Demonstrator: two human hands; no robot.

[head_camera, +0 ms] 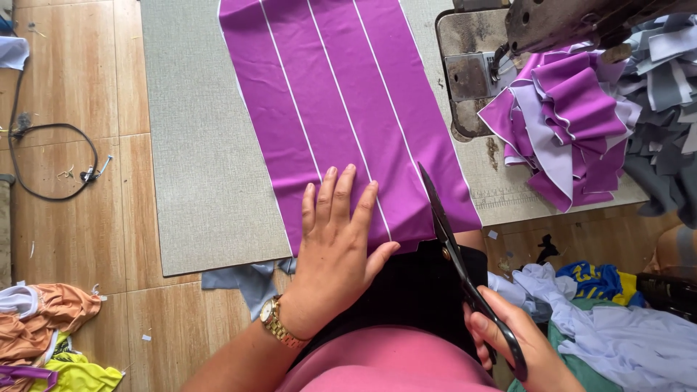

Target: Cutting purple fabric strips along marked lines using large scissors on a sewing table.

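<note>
A long purple fabric panel (pixel 341 94) with thin white stripes lies flat on a grey table (pixel 196 167). My left hand (pixel 337 243) presses flat on the panel's near end, fingers spread, a gold wristwatch on the wrist. My right hand (pixel 519 345) grips the handles of black scissors (pixel 454 254). Their blades point away from me along the fabric's right edge and look nearly closed.
A sewing machine (pixel 501 51) stands at the table's far right, with a heap of purple and grey fabric pieces (pixel 573 116) beside it. Loose clothes lie on the wooden floor at both sides. A black cable (pixel 43 160) curls at left.
</note>
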